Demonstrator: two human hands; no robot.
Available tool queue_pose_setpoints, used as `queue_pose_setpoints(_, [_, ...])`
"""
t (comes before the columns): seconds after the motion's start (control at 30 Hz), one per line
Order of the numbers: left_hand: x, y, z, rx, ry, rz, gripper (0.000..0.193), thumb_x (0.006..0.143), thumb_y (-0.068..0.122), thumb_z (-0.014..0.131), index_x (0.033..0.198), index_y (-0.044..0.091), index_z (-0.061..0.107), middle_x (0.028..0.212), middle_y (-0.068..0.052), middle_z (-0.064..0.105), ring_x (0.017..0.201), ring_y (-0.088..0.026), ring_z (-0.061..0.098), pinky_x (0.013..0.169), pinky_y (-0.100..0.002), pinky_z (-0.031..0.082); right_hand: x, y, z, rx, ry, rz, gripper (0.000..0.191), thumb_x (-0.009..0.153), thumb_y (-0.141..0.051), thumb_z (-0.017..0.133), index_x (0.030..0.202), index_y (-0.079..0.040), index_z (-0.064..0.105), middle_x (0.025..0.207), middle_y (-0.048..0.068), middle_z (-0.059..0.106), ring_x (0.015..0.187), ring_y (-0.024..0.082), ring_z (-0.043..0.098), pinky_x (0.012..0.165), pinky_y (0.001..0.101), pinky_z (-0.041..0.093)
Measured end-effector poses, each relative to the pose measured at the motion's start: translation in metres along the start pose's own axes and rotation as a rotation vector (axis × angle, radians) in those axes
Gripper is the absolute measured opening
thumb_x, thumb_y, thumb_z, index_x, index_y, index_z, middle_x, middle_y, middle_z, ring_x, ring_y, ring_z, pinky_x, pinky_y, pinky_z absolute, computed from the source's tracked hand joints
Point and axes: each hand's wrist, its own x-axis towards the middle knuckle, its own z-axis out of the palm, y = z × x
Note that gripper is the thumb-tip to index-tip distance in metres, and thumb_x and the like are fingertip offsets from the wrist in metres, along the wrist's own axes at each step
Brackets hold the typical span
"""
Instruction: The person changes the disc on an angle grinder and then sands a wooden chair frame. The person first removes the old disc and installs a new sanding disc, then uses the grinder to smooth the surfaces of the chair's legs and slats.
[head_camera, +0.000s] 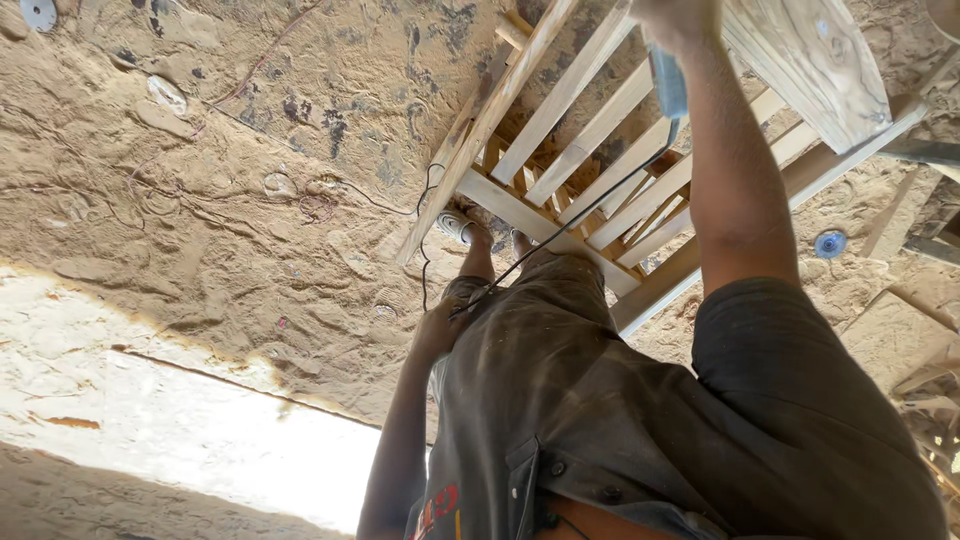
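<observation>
My right hand (678, 14) reaches out at the top edge, closed on a blue power tool (668, 82) that sits over a slatted frame of pale wood (560, 150). A black cable (575, 218) runs from the tool back down to my left hand (438, 328), which is by my hip and closed around the cable. My dark dusty shirt and trousers fill the lower right. My feet (458, 226) stand against the near rail of the frame. The working end of the tool is hidden behind my hand and arm.
The floor is sawdust-covered ground (220, 200) with thin wires lying on it. A thick pale wooden board (810, 60) leans over the frame at top right. A blue disc (830, 243) lies on the ground at right, with wood offcuts (930, 240) beyond. A sunlit patch (190, 420) is at lower left.
</observation>
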Motion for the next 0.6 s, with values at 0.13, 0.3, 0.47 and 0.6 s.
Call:
queue_pose_setpoints(0.13, [-0.006,-0.005,-0.034,0.047,-0.007,-0.069,0.035,0.091,0.028,0.071,0.12,0.009,0.065,0.108,-0.021,0.075,0.101,-0.039,0.073,0.088,-0.049,0.057,-0.027,-0.002,0.026,-0.01,0.025,-0.13,0.045,0.079,-0.016,0.089,0.114,0.003,0.068,0.099,0.018,0.074,0.086,0.028,0.077,0.074,0.0409,0.065])
queue_pose_setpoints(0.3, [-0.01,-0.031,-0.05,0.103,-0.051,-0.126,0.037,0.091,0.027,0.07,0.122,0.009,0.064,0.106,-0.021,0.075,0.101,-0.039,0.073,0.088,-0.049,0.057,-0.056,-0.007,0.048,-0.004,-0.05,0.051,0.059,0.074,-0.019,0.089,0.122,0.002,0.063,0.106,0.02,0.074,0.088,0.029,0.076,0.077,0.0412,0.064])
queue_pose_setpoints(0.47, [-0.003,-0.051,-0.026,0.071,-0.048,-0.066,0.04,0.091,0.03,0.071,0.125,0.011,0.063,0.115,-0.019,0.073,0.109,-0.037,0.07,0.093,-0.048,0.054,-0.077,-0.008,0.057,-0.252,-0.235,-0.03,0.066,0.069,-0.02,0.094,0.123,0.003,0.065,0.108,0.023,0.074,0.091,0.031,0.074,0.085,0.0433,0.061])
queue_pose_setpoints(0.6, [0.002,-0.052,0.005,0.035,0.075,0.232,0.04,0.086,0.023,0.07,0.122,0.006,0.065,0.134,-0.024,0.064,0.112,-0.043,0.065,0.09,-0.05,0.053,-0.055,-0.005,0.031,-0.059,-0.13,-0.085,0.063,0.068,-0.016,0.094,0.12,0.002,0.064,0.106,0.018,0.073,0.089,0.025,0.074,0.078,0.0395,0.061])
